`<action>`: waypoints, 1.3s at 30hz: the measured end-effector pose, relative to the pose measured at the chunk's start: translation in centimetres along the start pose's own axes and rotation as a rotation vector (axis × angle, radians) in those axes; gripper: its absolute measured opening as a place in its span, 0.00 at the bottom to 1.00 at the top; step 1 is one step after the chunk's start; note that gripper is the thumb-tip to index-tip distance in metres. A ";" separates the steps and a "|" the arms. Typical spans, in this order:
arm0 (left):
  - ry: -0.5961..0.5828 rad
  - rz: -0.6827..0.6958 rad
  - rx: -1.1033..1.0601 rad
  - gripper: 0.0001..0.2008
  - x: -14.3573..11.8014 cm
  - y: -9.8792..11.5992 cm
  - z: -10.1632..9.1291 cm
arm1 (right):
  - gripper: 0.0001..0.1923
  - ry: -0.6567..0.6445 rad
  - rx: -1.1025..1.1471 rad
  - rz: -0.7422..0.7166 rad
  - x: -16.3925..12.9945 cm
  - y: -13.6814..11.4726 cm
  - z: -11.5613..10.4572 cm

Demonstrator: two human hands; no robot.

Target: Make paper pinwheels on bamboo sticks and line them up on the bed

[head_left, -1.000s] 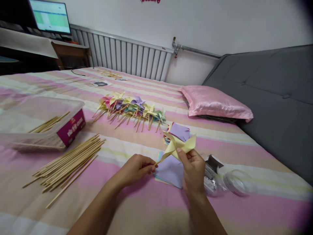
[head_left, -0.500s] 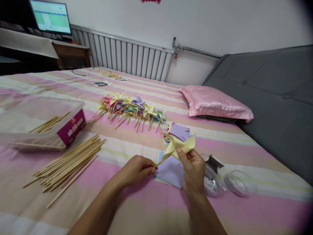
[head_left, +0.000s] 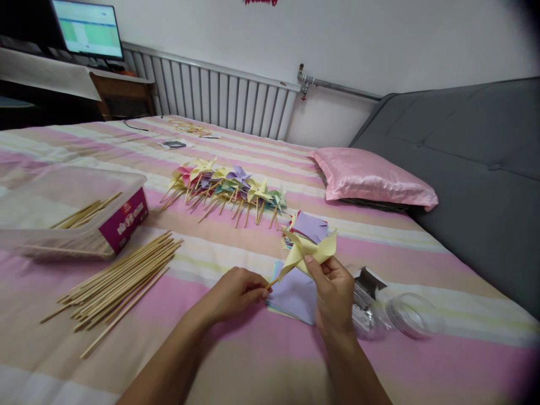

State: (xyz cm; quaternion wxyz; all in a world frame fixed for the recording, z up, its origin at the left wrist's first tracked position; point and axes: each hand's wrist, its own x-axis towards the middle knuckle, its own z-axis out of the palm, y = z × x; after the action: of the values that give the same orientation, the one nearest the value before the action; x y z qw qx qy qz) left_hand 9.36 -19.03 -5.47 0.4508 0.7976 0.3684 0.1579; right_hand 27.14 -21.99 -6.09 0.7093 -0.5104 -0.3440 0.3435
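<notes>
A pale yellow paper pinwheel is held between my two hands, tilted, above a stack of lilac and other pastel paper squares. My left hand pinches the lower end of its thin wooden stick. Thumb and fingers of my right hand are closed on the paper head, the thumb pressing near its centre. Just behind the pinwheel lies a second pile of slit paper squares, lilac on top. Part of the stick is hidden behind the paper.
Several finished pinwheels lie in a row farther back. On the left are loose wooden sticks and a clear plastic box with more sticks. Clear round containers sit right of my right hand. A pink pillow rests by the grey headboard.
</notes>
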 end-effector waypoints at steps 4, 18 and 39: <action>0.003 0.000 -0.004 0.13 0.0 -0.1 0.0 | 0.19 -0.002 -0.004 0.002 0.0 0.1 0.0; -0.002 0.002 0.000 0.13 0.1 -0.1 0.0 | 0.19 -0.007 -0.014 -0.005 0.0 0.1 -0.1; 0.006 -0.016 0.004 0.14 0.0 0.1 0.0 | 0.20 -0.007 -0.018 -0.005 -0.1 0.0 0.1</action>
State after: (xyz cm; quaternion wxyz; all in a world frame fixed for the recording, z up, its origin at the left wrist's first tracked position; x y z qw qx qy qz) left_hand 9.40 -19.05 -5.43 0.4492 0.7952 0.3763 0.1558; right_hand 27.06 -22.01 -6.07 0.7045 -0.5147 -0.3507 0.3403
